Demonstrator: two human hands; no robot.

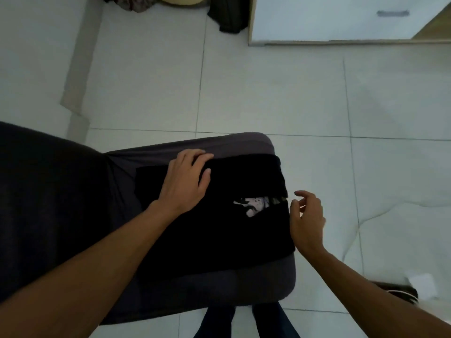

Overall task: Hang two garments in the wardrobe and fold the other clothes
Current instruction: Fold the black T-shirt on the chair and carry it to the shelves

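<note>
Black shirt (214,228) on chair (256,289); left hand (185,181) flat on its far fold, released; right hand (306,220) released, just beside right edge.

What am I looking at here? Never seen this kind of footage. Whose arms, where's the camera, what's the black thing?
There is no robot: a person wears one wide-angle camera on the head, looking down at their own bare arms. The single picture is that head view. The left hand rests flat, fingers straight, on a black garment with a small white print, partly folded on a grey cushioned seat. The right hand hangs just beside the garment's right edge, fingers loosely curled, holding nothing. Around it is pale tiled floor; at the top, a white cabinet and some dark cloth on the floor.
</note>
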